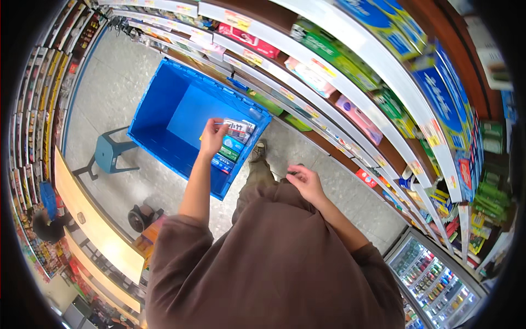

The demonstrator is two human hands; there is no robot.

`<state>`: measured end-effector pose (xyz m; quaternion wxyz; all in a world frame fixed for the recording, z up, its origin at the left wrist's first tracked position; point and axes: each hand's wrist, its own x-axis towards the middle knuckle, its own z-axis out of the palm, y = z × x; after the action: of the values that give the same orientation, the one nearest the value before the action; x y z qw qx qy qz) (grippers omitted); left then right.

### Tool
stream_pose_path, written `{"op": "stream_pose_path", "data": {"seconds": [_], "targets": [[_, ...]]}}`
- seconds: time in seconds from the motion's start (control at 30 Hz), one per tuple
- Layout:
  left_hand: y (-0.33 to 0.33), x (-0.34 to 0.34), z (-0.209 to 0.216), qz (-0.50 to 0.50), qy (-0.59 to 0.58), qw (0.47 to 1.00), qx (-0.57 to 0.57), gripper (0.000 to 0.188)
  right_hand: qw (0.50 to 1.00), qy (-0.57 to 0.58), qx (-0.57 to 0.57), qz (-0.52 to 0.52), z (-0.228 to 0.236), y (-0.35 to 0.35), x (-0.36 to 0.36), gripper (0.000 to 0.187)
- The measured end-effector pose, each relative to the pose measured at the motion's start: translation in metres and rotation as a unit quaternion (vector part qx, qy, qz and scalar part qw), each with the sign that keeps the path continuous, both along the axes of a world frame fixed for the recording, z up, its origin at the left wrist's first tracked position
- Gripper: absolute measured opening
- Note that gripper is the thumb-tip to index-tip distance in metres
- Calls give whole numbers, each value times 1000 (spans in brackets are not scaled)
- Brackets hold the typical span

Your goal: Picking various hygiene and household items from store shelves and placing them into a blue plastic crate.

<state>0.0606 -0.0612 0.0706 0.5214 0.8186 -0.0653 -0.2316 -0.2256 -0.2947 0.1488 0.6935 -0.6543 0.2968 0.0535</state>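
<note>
crate (156,107), blue and open-topped, on the grey floor (109,71) ahead of the person; flat packs (230,155) lie inside, toward its right end. left hand (212,138): over the crate, fingertips at the edge of a white pack (240,129); from where i stand, i cannot tell whether they grip it. right hand (308,185): outside the crate, near the body, fingers curled by a small dark thing (293,173), its hold likewise unclear. stool (108,153), teal, left of the crate; stocked shelves (339,79) run along the right.
</note>
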Motion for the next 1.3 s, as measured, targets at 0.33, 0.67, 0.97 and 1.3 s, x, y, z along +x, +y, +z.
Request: {"op": "stream_pose_path", "data": {"seconds": [0.33,0.67,0.97,1.3], "targets": [[-3,34,-222,47,40,970,237,40,978,193,16,-73,-11,35,-33,28],[-37,32,-281,-44,69,960,267,35,943,326,-12,-60,-24,60,-81,21],[-65,37,-253,-347,6,854,388,47,936,346,-57,-28,-29,70,-81,26],[-86,30,-223,-417,-8,791,448,60,947,304,-89,-48,-19,57,-77,29]]}}
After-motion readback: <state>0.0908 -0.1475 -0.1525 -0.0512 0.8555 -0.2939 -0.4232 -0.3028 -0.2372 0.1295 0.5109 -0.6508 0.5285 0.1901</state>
